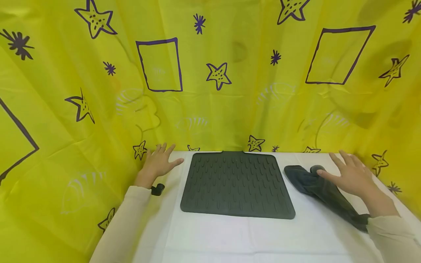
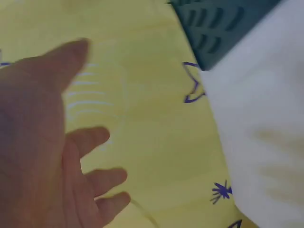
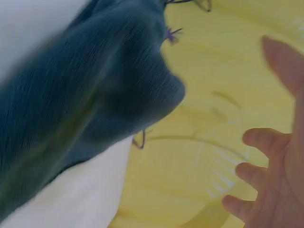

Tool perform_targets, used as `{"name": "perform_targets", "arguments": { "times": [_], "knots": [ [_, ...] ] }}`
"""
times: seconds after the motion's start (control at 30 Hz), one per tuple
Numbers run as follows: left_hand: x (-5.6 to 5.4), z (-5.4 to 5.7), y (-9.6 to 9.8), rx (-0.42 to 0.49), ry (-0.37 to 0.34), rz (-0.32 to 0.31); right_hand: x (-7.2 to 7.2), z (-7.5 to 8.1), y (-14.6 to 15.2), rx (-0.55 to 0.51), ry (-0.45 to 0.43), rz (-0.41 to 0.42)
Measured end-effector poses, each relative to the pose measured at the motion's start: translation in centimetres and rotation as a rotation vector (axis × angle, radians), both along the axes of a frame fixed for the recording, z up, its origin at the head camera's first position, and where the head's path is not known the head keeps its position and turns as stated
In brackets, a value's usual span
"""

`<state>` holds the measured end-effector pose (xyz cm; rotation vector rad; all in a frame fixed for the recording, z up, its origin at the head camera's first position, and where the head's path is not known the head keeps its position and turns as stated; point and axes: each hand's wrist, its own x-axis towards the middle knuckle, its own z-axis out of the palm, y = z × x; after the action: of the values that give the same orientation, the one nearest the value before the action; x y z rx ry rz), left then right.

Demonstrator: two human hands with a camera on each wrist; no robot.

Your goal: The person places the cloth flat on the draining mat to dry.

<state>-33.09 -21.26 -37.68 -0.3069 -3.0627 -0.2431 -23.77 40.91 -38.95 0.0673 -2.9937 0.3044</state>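
A dark grey ridged mat (image 1: pixel 236 186) lies flat on the white table, with a small tab at its back edge. Left of it my left hand (image 1: pixel 157 164) is held with fingers spread and holds nothing. On the mat's right lies a bunched dark blue-grey cloth (image 1: pixel 300 179), long and narrowing toward the front right. My right hand (image 1: pixel 353 175), fingers apart and holding nothing, overlaps the cloth's right side in the head view. In the right wrist view the cloth (image 3: pixel 109 80) shows a fine woven texture, apart from the fingers.
A yellow curtain (image 1: pixel 236 117) printed with stars and squares hangs behind the table and along both sides. White cover (image 1: pixel 210 237) spreads over the table in front of the mat. A black wrist camera (image 1: pixel 158 189) sits at my left wrist.
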Motion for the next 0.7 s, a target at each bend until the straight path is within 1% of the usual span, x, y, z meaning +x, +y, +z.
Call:
{"name": "perform_targets", "arguments": {
  "times": [0.07,0.13,0.2,0.27,0.37,0.47,0.5,0.57,0.63,0.7],
  "knots": [
    [0.2,0.3,0.3,0.023,0.037,-0.028,0.0,0.1,-0.6,0.002,0.008,0.016],
    [0.4,0.6,0.7,0.067,0.077,-0.054,0.1,0.2,-1.2,-0.009,0.008,0.031],
    [0.7,0.8,1.2,0.133,0.112,-0.080,0.0,0.4,-1.9,-0.040,0.016,0.053],
    [0.9,0.9,1.8,0.219,0.132,-0.100,0.0,0.5,-2.5,-0.095,0.026,0.080],
    [1.2,0.7,2.5,0.358,0.157,-0.100,-0.1,0.6,-3.3,-0.177,0.048,0.115],
    [1.2,0.1,3.1,0.488,0.202,-0.084,-0.1,0.5,-4.1,-0.237,0.069,0.120],
    [1.1,-0.2,3.3,0.513,0.228,-0.077,-0.1,0.4,-4.3,-0.253,0.073,0.116],
    [1.0,-1.0,3.7,0.543,0.282,-0.064,-0.1,0.1,-4.5,-0.281,0.077,0.102],
    [0.9,-1.8,4.1,0.547,0.324,-0.035,-0.2,-0.1,-4.8,-0.308,0.085,0.087],
    [0.8,-2.6,4.5,0.534,0.339,0.005,-0.4,-0.3,-4.9,-0.335,0.086,0.069]
  ]
}}
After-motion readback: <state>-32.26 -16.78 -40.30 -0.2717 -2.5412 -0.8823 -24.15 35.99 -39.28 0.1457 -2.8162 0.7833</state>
